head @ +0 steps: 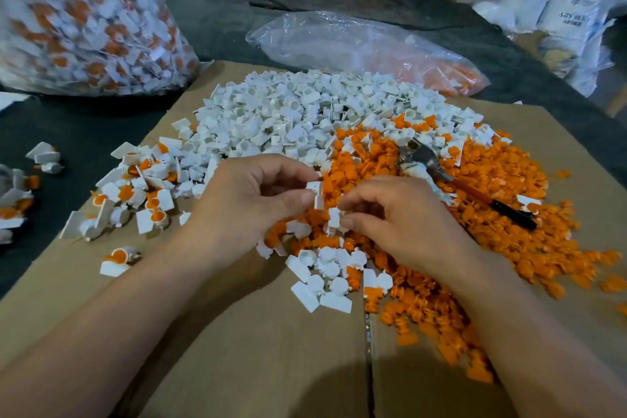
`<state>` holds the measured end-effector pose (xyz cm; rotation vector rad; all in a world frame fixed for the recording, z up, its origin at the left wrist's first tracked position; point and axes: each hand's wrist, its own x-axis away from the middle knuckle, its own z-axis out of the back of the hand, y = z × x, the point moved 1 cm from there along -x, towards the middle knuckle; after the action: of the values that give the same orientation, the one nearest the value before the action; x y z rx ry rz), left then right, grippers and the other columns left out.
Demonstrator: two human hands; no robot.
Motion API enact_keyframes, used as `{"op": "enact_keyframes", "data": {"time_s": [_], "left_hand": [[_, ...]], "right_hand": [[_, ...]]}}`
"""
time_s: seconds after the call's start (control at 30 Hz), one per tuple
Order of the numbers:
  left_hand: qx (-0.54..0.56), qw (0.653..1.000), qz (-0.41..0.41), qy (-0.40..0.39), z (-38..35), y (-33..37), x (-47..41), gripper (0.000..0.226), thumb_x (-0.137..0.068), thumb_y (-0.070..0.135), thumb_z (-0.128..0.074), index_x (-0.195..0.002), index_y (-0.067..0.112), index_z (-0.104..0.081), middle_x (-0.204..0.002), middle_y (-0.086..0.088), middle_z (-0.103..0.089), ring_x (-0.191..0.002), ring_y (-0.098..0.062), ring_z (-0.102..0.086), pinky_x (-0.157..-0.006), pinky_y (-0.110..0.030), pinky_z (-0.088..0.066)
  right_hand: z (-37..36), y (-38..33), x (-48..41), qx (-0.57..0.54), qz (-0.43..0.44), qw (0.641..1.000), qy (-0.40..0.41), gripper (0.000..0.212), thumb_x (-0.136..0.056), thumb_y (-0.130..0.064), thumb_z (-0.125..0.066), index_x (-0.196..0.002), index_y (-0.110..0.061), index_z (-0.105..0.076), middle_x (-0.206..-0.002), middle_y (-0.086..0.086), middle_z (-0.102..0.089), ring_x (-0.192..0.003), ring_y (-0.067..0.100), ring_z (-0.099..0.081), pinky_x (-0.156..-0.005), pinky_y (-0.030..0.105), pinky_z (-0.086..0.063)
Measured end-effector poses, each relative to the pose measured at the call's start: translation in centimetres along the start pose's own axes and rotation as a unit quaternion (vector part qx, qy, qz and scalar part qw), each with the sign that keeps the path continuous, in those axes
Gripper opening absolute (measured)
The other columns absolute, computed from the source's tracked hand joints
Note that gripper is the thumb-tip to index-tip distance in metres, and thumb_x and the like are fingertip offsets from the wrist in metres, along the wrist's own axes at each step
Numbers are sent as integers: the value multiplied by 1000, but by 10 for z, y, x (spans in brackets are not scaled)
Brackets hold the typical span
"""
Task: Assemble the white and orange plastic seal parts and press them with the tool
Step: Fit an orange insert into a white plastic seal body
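Over the orange pile (492, 200), the left hand (258, 195) pinches a small white tabbed seal part (317, 193) in curled fingers, the right hand (403, 219) nips a second white part (334, 220) just below it, the tool (437, 170) lying on the pile beyond.

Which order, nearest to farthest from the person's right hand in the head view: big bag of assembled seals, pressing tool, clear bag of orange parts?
1. pressing tool, lying on the orange pile just right of the right hand.
2. clear bag of orange parts, ahead, beyond the white pile.
3. big bag of assembled seals, far back left.
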<state>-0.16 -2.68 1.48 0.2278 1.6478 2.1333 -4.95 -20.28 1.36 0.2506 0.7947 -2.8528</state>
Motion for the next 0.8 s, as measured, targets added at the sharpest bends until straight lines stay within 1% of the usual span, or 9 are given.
{"op": "enact_keyframes", "data": {"time_s": [0.07, 0.2, 0.23, 0.33, 0.43, 0.5, 0.63, 0.73, 0.8], "left_hand": [[57, 998, 20, 4, -2, 5, -2, 21, -74, 6, -68, -85, 24, -70, -73, 4, -70, -66, -4, -66, -61, -11, -50], [207, 974, 92, -17, -14, 12, -7, 21, -63, 10, -65, -82, 14, -72, -69, -5, -70, -64, -12, -68, -59, -15, -53], [228, 968, 98, -25, -17, 11, -6, 23, -61, 10, -64, -83, 11, -71, -69, -5, -70, -63, -12, -68, -58, -16, -53], [285, 950, 122, -37, -25, 8, 0, 25, -60, 4, -62, -85, 7, -67, -64, -4, -70, -55, -9, -66, -48, -13, -49], [296, 946, 127, -24, -20, 6, 2, 27, -61, 0, -60, -86, 5, -66, -60, -3, -69, -49, -7, -65, -38, -9, -43], [306, 944, 124, -20, -17, 5, 2, 27, -61, -1, -59, -86, 3, -66, -60, -3, -69, -50, -7, -66, -36, -8, -41], [303, 946, 116, -27, -19, 4, 1, 27, -61, 0, -60, -86, 3, -66, -64, -4, -70, -56, -10, -68, -45, -12, -49], [292, 950, 109, -29, -17, 2, 0, 25, -60, 3, -63, -84, 7, -69, -82, -7, -74, -62, -13, -70, -50, -14, -51], [280, 955, 96, -38, -17, 1, 1, 22, -59, 5, -65, -78, 11, -73, -99, -2, -73, -64, -15, -69, -52, -15, -52]], "right_hand": [[2, 1, 3, -19, -2, 1000, 9, 16, -82, -21, -67, -97, -20, -70, -83, -15, -58, -77, -7, -50, -70, 5, -37], [5, 4, 7, -64, -14, 997, 51, 12, -82, -17, -67, -92, -21, -71, -77, -24, -55, -75, -11, -52, -70, 4, -39], [6, 5, 7, -88, -20, 994, 64, 12, -82, -16, -67, -89, -25, -70, -76, -24, -56, -74, -11, -53, -69, 6, -41], [10, 8, 10, -154, -29, 982, 107, 26, -82, -13, -67, -78, -38, -62, -74, -20, -60, -73, -6, -57, -65, 7, -44], [11, 8, 10, -196, -31, 972, 125, 28, -83, -12, -65, -77, -38, -60, -72, -17, -63, -70, 0, -59, -62, 10, -45], [10, 8, 9, -209, -31, 969, 128, 27, -83, -12, -64, -77, -37, -60, -73, -20, -63, -68, 0, -57, -61, 11, -45], [7, 9, 10, -251, -35, 957, 139, 27, -84, -12, -62, -83, -39, -60, -79, -23, -63, -75, -1, -60, -67, 13, -48], [8, 8, 10, -251, -26, 956, 147, 28, -85, -13, -61, -86, -41, -60, -81, -29, -62, -79, -4, -60, -68, 9, -46], [7, 7, 10, -249, -26, 957, 147, 28, -85, -13, -62, -84, -40, -60, -80, -27, -62, -77, -3, -60, -67, 10, -45]]}}
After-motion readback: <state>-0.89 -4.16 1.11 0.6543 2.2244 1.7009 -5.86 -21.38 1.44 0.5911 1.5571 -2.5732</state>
